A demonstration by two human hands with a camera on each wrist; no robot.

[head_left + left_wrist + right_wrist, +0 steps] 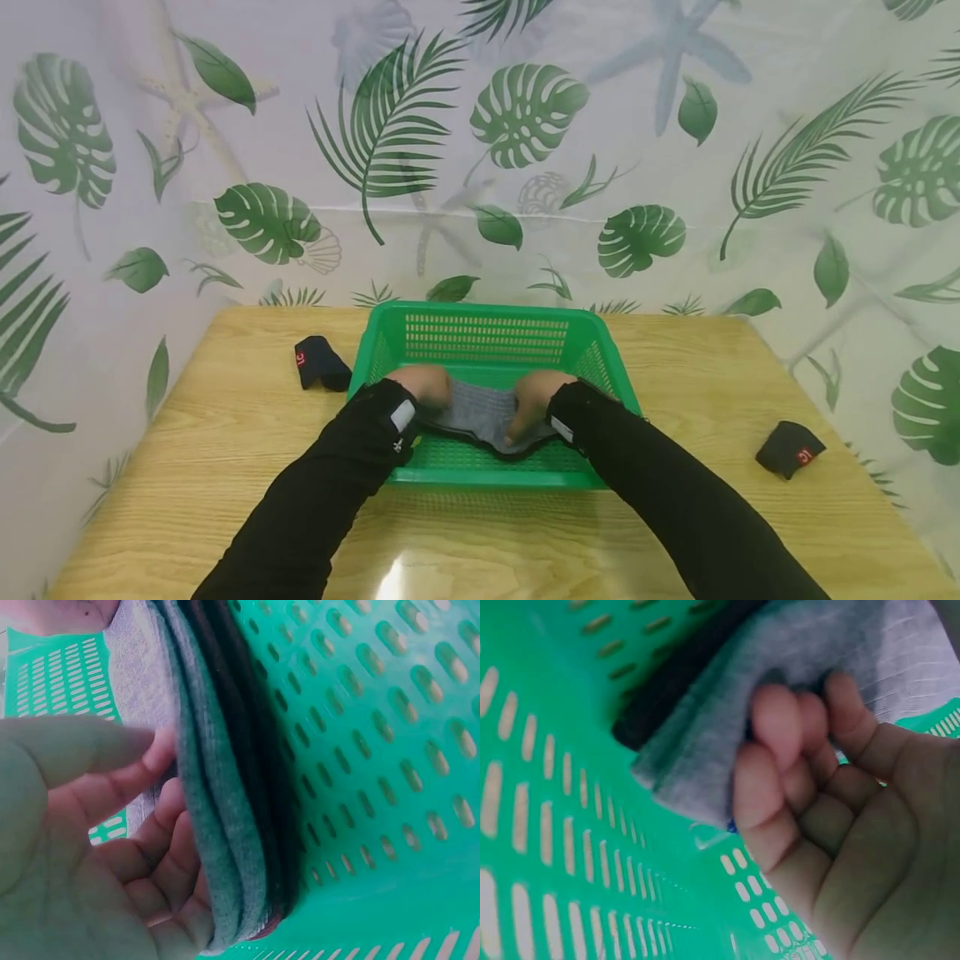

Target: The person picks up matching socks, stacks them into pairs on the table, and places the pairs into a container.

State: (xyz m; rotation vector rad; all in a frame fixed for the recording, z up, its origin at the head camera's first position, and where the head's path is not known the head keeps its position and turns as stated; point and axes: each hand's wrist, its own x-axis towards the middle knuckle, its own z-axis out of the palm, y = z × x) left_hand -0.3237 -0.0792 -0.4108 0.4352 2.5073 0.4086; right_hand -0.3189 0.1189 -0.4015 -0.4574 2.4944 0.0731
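Note:
Inside the green plastic basket (495, 478), a grey ribbed knit cloth (483, 408) lies over darker fabric. My left hand (426, 385) grips its left end. The left wrist view shows that hand's fingers (161, 847) curled against the edge of the stacked grey and dark layers (217, 787). At the cloth's other end is my right hand (534, 398). In the right wrist view, its curled fingers (776, 727) hold the grey fabric (705, 750), with a dark layer beneath. The cloth's full shape is partly hidden by both hands.
A small black folded cloth with a red mark (321, 363) lies left of the basket on the wooden table (247, 417). Another black cloth with a red label (789, 450) lies at the far right. Leaf-patterned sheeting (525, 192) hangs behind and at both sides.

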